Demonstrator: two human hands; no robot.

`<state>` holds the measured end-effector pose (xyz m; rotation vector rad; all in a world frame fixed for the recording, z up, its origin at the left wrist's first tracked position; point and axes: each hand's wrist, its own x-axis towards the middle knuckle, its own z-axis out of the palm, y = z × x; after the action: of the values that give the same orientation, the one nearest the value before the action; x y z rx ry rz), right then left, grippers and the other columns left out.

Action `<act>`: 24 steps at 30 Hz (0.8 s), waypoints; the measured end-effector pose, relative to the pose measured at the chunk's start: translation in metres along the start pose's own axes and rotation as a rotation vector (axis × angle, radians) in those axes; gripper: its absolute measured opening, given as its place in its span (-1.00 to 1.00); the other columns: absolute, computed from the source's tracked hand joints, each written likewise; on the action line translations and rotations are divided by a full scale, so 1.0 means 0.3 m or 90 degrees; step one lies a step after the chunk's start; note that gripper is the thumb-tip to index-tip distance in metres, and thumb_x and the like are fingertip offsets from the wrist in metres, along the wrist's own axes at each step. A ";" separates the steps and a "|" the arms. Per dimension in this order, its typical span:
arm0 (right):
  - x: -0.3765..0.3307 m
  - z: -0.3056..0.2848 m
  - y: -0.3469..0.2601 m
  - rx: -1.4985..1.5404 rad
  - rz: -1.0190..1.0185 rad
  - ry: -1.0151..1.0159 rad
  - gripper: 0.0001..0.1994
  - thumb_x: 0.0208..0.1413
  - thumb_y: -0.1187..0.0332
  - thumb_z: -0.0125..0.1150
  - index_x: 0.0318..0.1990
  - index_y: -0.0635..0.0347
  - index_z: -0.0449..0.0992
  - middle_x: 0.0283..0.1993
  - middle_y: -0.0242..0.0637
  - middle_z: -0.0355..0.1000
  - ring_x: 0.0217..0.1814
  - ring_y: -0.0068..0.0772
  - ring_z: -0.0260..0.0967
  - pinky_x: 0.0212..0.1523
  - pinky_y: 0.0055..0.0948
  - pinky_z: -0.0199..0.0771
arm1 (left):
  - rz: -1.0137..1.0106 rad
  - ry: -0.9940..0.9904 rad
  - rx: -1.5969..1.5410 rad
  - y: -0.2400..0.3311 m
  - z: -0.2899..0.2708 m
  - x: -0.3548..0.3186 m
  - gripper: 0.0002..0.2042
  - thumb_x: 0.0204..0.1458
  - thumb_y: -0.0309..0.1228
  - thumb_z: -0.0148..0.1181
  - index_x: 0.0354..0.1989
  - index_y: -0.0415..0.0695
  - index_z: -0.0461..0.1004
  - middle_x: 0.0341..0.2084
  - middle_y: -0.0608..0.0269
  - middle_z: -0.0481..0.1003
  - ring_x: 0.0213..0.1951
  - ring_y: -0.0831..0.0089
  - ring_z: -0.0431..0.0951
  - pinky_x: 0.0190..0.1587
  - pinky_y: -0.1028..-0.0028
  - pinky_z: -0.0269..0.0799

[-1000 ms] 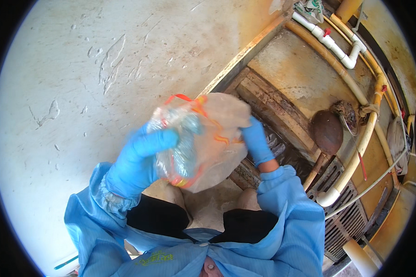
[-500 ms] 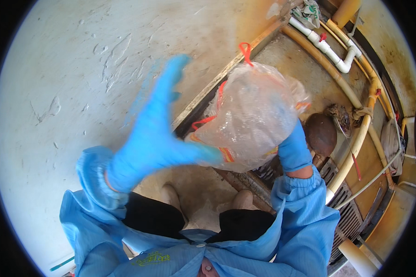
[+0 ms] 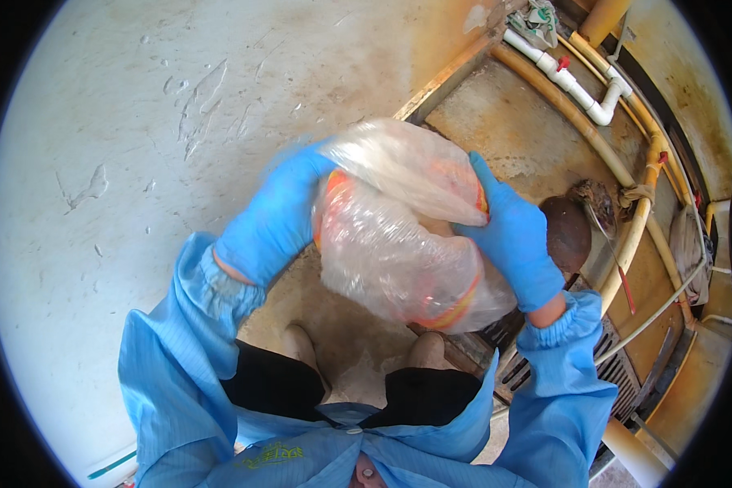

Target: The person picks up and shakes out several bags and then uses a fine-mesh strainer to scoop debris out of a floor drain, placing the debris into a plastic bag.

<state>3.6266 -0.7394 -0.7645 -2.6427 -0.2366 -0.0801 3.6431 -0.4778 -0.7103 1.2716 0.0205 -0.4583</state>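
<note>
Left hand (image 3: 272, 220): Reached forward and left of the shoes (image 3: 301, 346), bent inward at the wrist, touching the plastic bag (image 3: 390, 268).
Right hand (image 3: 512, 232): Angled forward and right of the shoes, pinched an orange-edged fold between thumb and fingers.
Bag: Hung crumpled between both hands, forward of the shoes.
Hidden: Lost left fingertips behind plastic and blur; could not tell whether pinching.
Blue sleeves (image 3: 175, 358): Flanked the shoes, cut off below.

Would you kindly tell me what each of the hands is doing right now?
Left hand: holding the left side of the clear plastic bag, fingertips hidden.
Right hand: holding the bag's right side.
</note>
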 end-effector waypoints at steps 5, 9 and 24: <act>0.026 0.094 0.208 0.231 0.003 0.209 -0.58 -0.09 0.45 0.22 0.02 0.03 0.46 -0.19 -0.19 0.48 -0.18 -0.28 0.46 -0.11 -0.41 0.44 | -0.168 -0.221 0.177 0.017 0.032 -0.080 -0.53 0.06 -0.27 0.09 0.10 -0.30 0.30 -0.09 0.21 0.44 -0.04 0.52 0.40 0.04 0.48 0.30; 0.006 0.082 0.128 0.914 0.217 -0.010 -0.68 0.13 0.34 -0.01 0.01 0.24 0.44 0.00 -0.26 0.44 -0.01 -0.47 0.37 0.07 -0.48 0.34 | -0.173 -0.211 0.868 -0.079 -0.006 -0.097 -0.37 -0.07 -0.27 0.25 0.23 -0.07 0.22 -0.27 0.34 0.53 -0.29 0.46 0.51 -0.20 0.39 0.45; -0.087 0.303 0.224 0.425 0.140 0.075 -0.66 0.01 0.40 0.14 -0.01 0.11 0.46 -0.22 -0.14 0.52 -0.21 -0.28 0.49 -0.18 -0.36 0.47 | -0.163 -0.078 0.097 -0.037 -0.053 -0.093 -0.43 0.04 -0.27 0.14 0.21 -0.24 0.20 0.09 0.15 0.34 0.12 0.39 0.33 0.23 0.42 0.12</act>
<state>3.6144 -0.7590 -0.8784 -1.9748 0.0648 -0.0681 3.6176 -0.4568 -0.7180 1.3944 0.0469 -0.7692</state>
